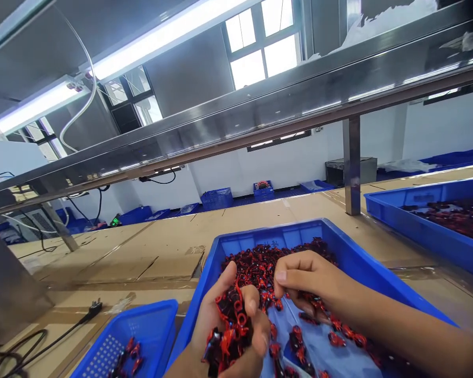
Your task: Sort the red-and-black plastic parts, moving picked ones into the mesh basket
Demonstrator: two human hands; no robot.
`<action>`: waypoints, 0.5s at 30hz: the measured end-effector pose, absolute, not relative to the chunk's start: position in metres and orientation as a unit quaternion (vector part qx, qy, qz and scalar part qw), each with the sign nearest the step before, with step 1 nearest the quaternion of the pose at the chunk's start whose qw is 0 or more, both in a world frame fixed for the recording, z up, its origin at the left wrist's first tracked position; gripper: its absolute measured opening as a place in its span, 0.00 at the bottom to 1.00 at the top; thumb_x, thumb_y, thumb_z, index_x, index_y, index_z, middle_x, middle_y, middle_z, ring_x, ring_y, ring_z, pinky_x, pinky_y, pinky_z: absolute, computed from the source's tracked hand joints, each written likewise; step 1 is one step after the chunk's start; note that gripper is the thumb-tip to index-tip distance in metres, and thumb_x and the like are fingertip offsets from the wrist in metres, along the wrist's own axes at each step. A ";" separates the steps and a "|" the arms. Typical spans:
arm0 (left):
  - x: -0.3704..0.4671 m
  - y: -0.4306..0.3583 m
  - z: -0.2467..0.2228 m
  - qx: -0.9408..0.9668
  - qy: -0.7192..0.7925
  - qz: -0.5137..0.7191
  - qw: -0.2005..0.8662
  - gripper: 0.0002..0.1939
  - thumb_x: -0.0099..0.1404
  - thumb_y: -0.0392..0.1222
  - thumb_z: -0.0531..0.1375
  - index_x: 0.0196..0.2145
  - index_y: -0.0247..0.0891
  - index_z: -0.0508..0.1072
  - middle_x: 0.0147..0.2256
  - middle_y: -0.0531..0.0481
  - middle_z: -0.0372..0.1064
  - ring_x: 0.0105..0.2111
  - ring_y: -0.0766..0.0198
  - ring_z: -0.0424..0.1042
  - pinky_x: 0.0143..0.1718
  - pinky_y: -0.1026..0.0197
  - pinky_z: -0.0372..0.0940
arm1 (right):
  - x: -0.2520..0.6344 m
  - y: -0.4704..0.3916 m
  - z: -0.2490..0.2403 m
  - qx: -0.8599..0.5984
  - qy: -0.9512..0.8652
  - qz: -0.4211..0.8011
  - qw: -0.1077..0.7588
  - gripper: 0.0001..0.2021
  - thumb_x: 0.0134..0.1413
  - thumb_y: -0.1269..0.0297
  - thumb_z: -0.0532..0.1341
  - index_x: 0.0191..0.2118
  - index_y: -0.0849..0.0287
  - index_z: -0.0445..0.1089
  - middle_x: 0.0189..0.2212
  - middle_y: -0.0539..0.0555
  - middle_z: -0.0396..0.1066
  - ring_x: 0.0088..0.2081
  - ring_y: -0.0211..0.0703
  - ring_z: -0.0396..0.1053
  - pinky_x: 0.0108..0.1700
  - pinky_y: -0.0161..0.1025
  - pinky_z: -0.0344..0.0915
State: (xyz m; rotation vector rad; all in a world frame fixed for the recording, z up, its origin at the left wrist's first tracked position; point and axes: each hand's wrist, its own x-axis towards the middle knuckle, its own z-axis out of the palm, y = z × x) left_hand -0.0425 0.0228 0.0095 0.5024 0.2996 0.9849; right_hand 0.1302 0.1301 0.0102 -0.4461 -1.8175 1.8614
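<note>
My left hand (208, 320) is cupped around a handful of small red and black pieces (234, 328), its fingers curled over them. To its right, my right hand (311, 278) hangs over the large blue tray (382, 278) with fingers bent and pressed together; what its fingertips hold, if anything, is hidden. Many more red and black pieces (256, 265) are heaped at the tray's far side, and others lie scattered on a pale blue sheet (323, 346) on the tray's bottom.
A small blue basket (153, 325) with several pieces stands at the lower left, beside a black plug and cable (89, 313). Another blue tray (418, 231) sits at right. A metal shelf (236, 118) on posts (352, 163) crosses above the cardboard-covered table (165, 247).
</note>
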 end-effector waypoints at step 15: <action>-0.053 0.010 0.039 0.351 0.315 0.343 0.812 0.42 0.69 0.63 0.41 0.07 0.38 0.65 0.04 0.48 0.53 0.02 0.73 0.45 0.08 0.68 0.52 | 0.126 0.127 -0.003 -0.198 -0.718 0.641 0.186 0.15 0.57 0.53 0.58 0.28 0.59 0.71 0.10 0.42 0.54 0.12 0.29 0.46 0.12 0.26 0.43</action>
